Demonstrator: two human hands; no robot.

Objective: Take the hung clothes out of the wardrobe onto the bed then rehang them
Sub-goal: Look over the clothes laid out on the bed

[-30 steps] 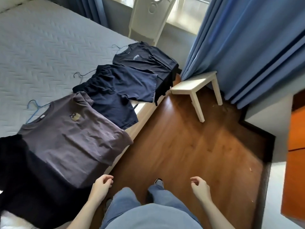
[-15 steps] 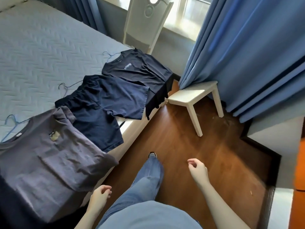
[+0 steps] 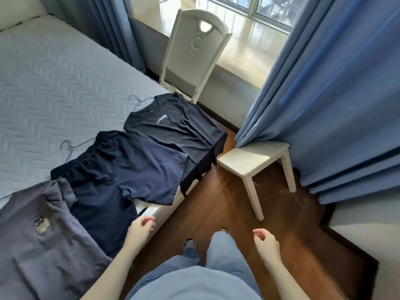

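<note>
Three shirts lie flat in a row along the edge of the grey quilted bed (image 3: 54, 83). Farthest is a black T-shirt with white letters (image 3: 179, 135), then a dark blue T-shirt (image 3: 138, 167), then a grey T-shirt with a small owl patch (image 3: 43, 252). A thin wire hanger (image 3: 140, 102) sticks out of the black one's neck. The left hand (image 3: 140, 228) is by the dark blue shirt's hem, and the right hand (image 3: 266, 242) is over the brown wood floor (image 3: 216, 213). Both have loosely curled fingers and hold nothing.

bare floor (image 3: 216, 213) ahead, stool (image 3: 253, 159) right, bed (image 3: 54, 94) left
</note>
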